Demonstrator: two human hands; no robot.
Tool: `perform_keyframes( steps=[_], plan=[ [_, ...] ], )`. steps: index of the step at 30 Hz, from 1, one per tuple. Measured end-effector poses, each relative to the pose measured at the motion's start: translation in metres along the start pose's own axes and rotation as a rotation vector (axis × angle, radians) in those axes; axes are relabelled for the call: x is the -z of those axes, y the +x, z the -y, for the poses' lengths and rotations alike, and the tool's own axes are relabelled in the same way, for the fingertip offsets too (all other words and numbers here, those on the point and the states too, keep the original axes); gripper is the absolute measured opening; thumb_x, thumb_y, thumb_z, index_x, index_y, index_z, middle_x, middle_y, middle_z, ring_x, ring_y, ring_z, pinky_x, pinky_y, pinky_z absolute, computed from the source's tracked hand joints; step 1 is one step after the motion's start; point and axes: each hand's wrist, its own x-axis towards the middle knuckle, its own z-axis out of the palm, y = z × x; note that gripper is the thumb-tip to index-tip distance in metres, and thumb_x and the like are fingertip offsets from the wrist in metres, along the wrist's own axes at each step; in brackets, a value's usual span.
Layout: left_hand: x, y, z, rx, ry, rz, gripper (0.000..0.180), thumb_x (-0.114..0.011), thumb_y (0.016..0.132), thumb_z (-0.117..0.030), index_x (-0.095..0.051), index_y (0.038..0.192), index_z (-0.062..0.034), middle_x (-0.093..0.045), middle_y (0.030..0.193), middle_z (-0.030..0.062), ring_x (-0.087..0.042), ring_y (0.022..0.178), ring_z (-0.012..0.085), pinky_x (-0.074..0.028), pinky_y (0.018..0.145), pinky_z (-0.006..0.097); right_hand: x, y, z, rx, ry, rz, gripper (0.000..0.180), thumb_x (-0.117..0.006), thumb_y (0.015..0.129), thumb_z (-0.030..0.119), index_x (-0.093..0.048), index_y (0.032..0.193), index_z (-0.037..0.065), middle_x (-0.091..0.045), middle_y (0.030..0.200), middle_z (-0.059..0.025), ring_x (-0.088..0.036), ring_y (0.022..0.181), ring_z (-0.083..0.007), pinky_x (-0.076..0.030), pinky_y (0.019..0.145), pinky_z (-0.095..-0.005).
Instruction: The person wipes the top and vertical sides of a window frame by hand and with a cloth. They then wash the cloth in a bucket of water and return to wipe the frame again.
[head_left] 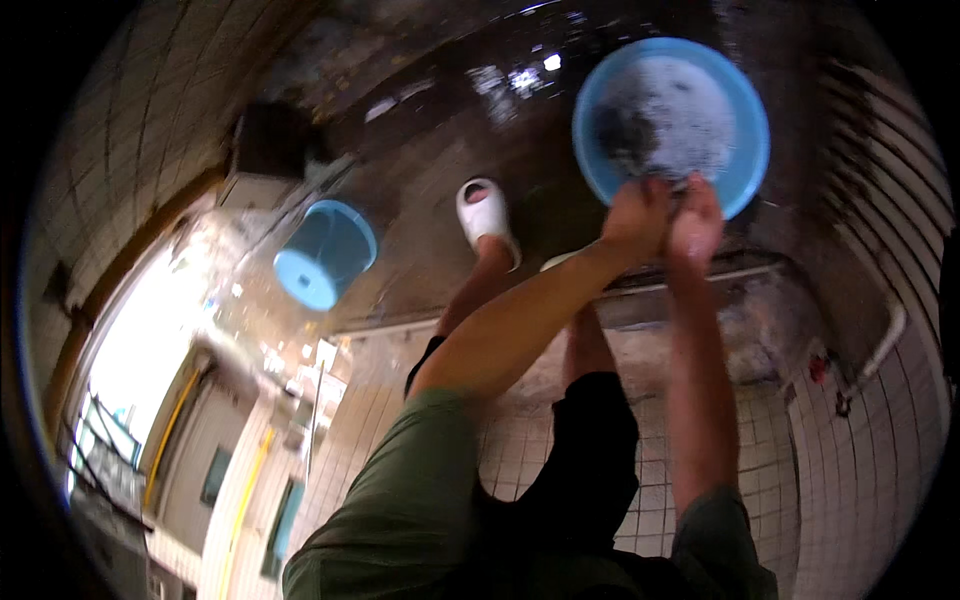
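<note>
You have a dark, wet, shiny floor (420,200) under everything, with a pale, grid-tiled wall (750,430) behind your legs. On the floor, ahead of you and to the right, sits a wide, round, light-blue basin (750,150). A smaller, light-blue, cylindrical bucket (345,240) is well apart on the left. Within the basin spreads a frothy layer of white suds (695,105), with a dark, mottled patch (625,135) on its left; you cannot tell whether that is cloth or dark water. Your left foot wears a white, closed-toe clog with an opening on top (480,212). Your left hand (638,215) and right hand (695,225) are side by side at the basin's near rim. Their fingers (700,186) are blurred, so you cannot tell whether they are apart, together or clamped on anything.

As a judgement, leaning weight on the near rim could tip the basin and spill suds, and the slick floor could let it, or your clog, slide.

Mind the pale raised edge (735,275) just behind your hands and the ribbed structure (890,150) to the right. The wider room for moving seems to be leftward, between basin and bucket.
</note>
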Motion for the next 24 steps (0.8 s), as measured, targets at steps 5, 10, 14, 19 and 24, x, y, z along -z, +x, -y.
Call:
perform_keyframes(
  steps=[5,10,14,19,24],
  plan=[
    [0.020,-0.030,-0.024,-0.293,0.029,0.147,0.041,-0.053,0.095,-0.034,-0.051,0.125,-0.0054,-0.058,0.122,0.0261,-0.057,0.111,0.0427,-0.045,0.094,0.048,0.000,-0.007,0.026,0.047,0.181,0.037,0.025,-0.052,0.100,0.020,-0.062,0.088,0.001,-0.056,0.079,0.0017,-0.045,0.076,-0.0075,-0.041,0.068,-0.0272],
    [0.030,-0.075,-0.067,-0.045,-0.887,0.312,0.047,-0.047,0.100,-0.037,-0.044,0.139,-0.0106,-0.045,0.139,0.0085,-0.040,0.131,0.0205,-0.037,0.104,0.037,-0.008,-0.043,0.053,0.454,0.062,-0.119,0.028,-0.056,0.096,0.028,-0.064,0.094,0.000,-0.063,0.105,-0.0115,-0.059,0.103,-0.0240,-0.042,0.095,-0.0391],
    [0.045,-0.074,-0.035,0.005,-0.862,0.462,0.045,-0.044,0.101,-0.038,-0.046,0.137,-0.0106,-0.050,0.134,0.0091,-0.046,0.126,0.0215,-0.041,0.102,0.039,0.010,-0.067,0.056,0.814,-0.468,-0.010,0.043,-0.059,0.085,0.039,-0.064,0.110,0.004,-0.056,0.128,-0.0168,-0.043,0.130,-0.0399,-0.012,0.112,-0.0629],
    [0.046,-0.061,-0.010,0.181,-1.076,0.359,0.033,-0.041,0.100,-0.033,-0.057,0.117,-0.0087,-0.058,0.113,0.0049,-0.057,0.106,0.0181,-0.048,0.089,0.033,0.019,-0.063,0.063,1.086,-0.670,0.247,0.039,-0.063,0.078,0.029,-0.065,0.108,0.005,-0.060,0.116,-0.0158,-0.054,0.118,-0.0370,-0.032,0.107,-0.0562],
    [0.038,-0.048,-0.020,0.147,-1.021,0.229,0.032,-0.040,0.099,-0.031,-0.061,0.106,-0.0073,-0.062,0.098,0.0063,-0.061,0.090,0.0197,-0.050,0.079,0.034,0.006,-0.067,0.079,0.862,-0.511,0.095,0.013,-0.060,0.084,0.011,-0.062,0.095,0.003,-0.063,0.092,-0.0153,-0.061,0.086,-0.0373,-0.048,0.078,-0.0450]
  ],
)
